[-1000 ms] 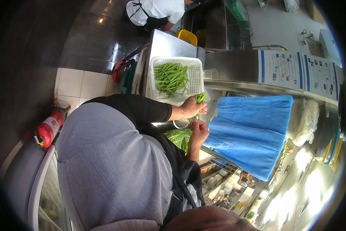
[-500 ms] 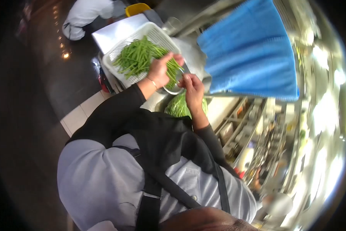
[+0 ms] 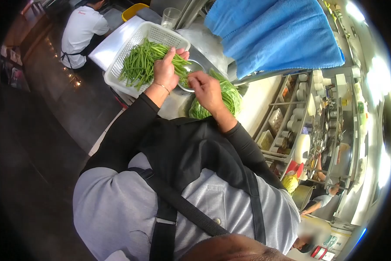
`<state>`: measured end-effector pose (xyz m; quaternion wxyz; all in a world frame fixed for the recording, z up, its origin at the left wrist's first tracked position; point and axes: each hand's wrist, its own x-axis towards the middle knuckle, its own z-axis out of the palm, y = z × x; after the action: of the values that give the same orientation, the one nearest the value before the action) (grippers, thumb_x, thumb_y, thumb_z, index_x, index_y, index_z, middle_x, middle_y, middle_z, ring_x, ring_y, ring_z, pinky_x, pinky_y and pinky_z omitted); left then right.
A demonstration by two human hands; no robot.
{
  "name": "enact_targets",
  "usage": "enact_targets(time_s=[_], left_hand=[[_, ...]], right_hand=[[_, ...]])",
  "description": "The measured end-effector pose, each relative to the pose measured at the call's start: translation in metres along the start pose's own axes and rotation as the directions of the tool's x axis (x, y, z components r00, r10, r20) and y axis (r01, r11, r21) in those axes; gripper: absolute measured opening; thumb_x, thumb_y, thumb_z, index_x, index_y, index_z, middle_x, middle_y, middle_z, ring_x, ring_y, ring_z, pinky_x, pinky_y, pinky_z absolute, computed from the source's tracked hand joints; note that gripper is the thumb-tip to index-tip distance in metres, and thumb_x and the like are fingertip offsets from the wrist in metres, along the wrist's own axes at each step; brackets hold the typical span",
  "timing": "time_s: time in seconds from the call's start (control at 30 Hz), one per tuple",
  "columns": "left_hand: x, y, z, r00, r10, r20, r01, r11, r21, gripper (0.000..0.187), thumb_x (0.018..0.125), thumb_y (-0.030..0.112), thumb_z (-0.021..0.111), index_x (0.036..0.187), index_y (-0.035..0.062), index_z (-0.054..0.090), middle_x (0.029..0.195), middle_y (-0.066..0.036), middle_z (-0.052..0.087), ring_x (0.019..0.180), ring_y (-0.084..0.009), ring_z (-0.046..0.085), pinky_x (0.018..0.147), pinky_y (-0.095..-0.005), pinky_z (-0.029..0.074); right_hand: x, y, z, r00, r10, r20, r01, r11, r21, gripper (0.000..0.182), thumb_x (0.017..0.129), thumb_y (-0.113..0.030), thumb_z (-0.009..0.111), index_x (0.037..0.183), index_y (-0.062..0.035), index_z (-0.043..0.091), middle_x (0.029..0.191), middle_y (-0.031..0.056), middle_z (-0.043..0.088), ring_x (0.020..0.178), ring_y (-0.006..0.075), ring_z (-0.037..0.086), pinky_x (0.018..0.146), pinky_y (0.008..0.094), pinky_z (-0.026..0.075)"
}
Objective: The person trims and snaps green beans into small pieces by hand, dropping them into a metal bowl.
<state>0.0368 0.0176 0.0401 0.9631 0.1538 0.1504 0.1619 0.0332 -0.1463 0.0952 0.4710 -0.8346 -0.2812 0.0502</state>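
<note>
The white basket [image 3: 154, 32] is the landmark here, and the loose green beans [image 3: 139, 65] lie inside it. The left hand [image 3: 164, 73] is at the right edge of this basket and holds a bunch of beans [image 3: 180, 66]; its fingers are closed around the stalks, with the thumb pointing up. Probably the bunch is gripped so because its ends then stay together and turned toward the right hand [image 3: 207, 92]. This hand, just to the right of the basket, has thumb and index fingertips brought together at the bean ends; whether a piece is pinched between them, I cannot tell. The metal bowl [image 3: 199, 66] is beside the basket, under the hands, maybe so that small pieces can fall there. The bagged greens [image 3: 226, 98] sit further right of the basket, beyond the bowl.
</note>
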Motion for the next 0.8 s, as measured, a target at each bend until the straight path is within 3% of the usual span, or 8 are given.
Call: enact_targets(time_s=[0.07,0.17,0.3,0.37,0.4,0.5,0.67,0.8], left_hand=[[0.001,-0.006,-0.003,1.0,-0.012,-0.014,0.012,0.999,0.038,0.027,0.106,0.021,0.061,0.112,-0.0059,0.06,0.109,-0.016,0.068,0.099,-0.0312,0.072,0.096,-0.0444,0.06],[-0.001,-0.014,-0.005,0.997,0.058,-0.05,-0.051,0.991,0.123,0.026,0.107,0.02,0.06,0.111,-0.0053,0.06,0.106,-0.016,0.068,0.097,-0.0307,0.072,0.093,-0.043,0.061],[0.009,-0.016,-0.01,0.976,0.073,-0.205,-0.078,0.997,-0.018,0.027,0.108,0.024,0.058,0.11,-0.0035,0.06,0.1,-0.013,0.068,0.092,-0.0285,0.071,0.088,-0.0415,0.06],[0.009,-0.011,-0.013,0.962,0.094,-0.256,-0.089,0.996,0.03,0.03,0.108,0.027,0.058,0.111,-0.003,0.059,0.099,-0.011,0.068,0.087,-0.0276,0.07,0.082,-0.0417,0.059],[0.008,-0.01,-0.013,0.961,0.095,-0.26,-0.089,0.995,0.032,0.03,0.108,0.027,0.058,0.111,-0.003,0.059,0.099,-0.011,0.068,0.087,-0.0276,0.07,0.082,-0.0417,0.059],[0.005,-0.011,-0.01,0.963,0.043,-0.265,-0.035,0.999,0.033,0.029,0.109,0.028,0.058,0.112,-0.0005,0.058,0.097,-0.009,0.067,0.082,-0.0273,0.07,0.076,-0.0421,0.058],[-0.007,-0.017,0.005,0.968,-0.008,-0.249,0.038,0.992,0.119,0.024,0.109,0.027,0.058,0.11,0.0035,0.057,0.092,-0.009,0.065,0.076,-0.026,0.068,0.071,-0.0423,0.057],[-0.004,-0.024,-0.003,0.975,-0.008,-0.22,0.033,0.994,0.108,0.024,0.109,0.026,0.058,0.109,0.0026,0.057,0.089,-0.009,0.064,0.075,-0.0251,0.068,0.07,-0.0418,0.057]], right_hand=[[0.002,0.001,-0.005,0.944,-0.193,0.267,0.314,0.772,-0.553,0.014,0.09,-0.012,0.07,0.099,-0.0014,0.07,0.087,0.0151,0.074,0.076,0.0319,0.074,0.072,0.0434,0.059],[0.004,0.015,0.0,0.974,-0.009,0.228,0.18,0.643,-0.744,0.014,0.086,-0.013,0.068,0.096,-0.0028,0.068,0.093,0.0191,0.071,0.08,0.0414,0.07,0.074,0.051,0.057],[0.01,0.039,-0.007,0.995,-0.096,0.002,0.069,0.708,-0.702,0.016,0.088,-0.014,0.071,0.101,-0.0057,0.07,0.095,0.0159,0.07,0.079,0.0367,0.07,0.07,0.0477,0.057],[0.006,0.011,-0.011,0.983,-0.181,-0.012,0.168,0.933,-0.317,0.02,0.087,-0.015,0.075,0.106,-0.009,0.073,0.096,0.0126,0.068,0.078,0.0333,0.068,0.07,0.0442,0.056],[0.007,0.01,-0.012,0.933,-0.353,0.072,0.356,0.872,-0.337,0.023,0.085,-0.017,0.079,0.107,-0.0129,0.075,0.093,0.0078,0.066,0.077,0.0289,0.067,0.071,0.0401,0.056],[0.007,0.0,-0.001,0.847,-0.495,0.195,0.521,0.698,-0.491,0.018,0.085,-0.019,0.075,0.103,-0.0168,0.075,0.093,0.0054,0.065,0.087,0.027,0.068,0.075,0.042,0.056],[0.013,0.013,0.005,0.852,-0.47,0.231,0.51,0.644,-0.57,0.011,0.088,-0.021,0.071,0.097,-0.0158,0.074,0.091,0.005,0.065,0.087,0.0271,0.068,0.075,0.042,0.056],[0.012,0.012,0.014,0.945,-0.289,0.151,0.325,0.79,-0.519,0.009,0.088,-0.017,0.069,0.093,-0.0108,0.073,0.089,0.0103,0.067,0.084,0.0348,0.069,0.074,0.0468,0.056]])
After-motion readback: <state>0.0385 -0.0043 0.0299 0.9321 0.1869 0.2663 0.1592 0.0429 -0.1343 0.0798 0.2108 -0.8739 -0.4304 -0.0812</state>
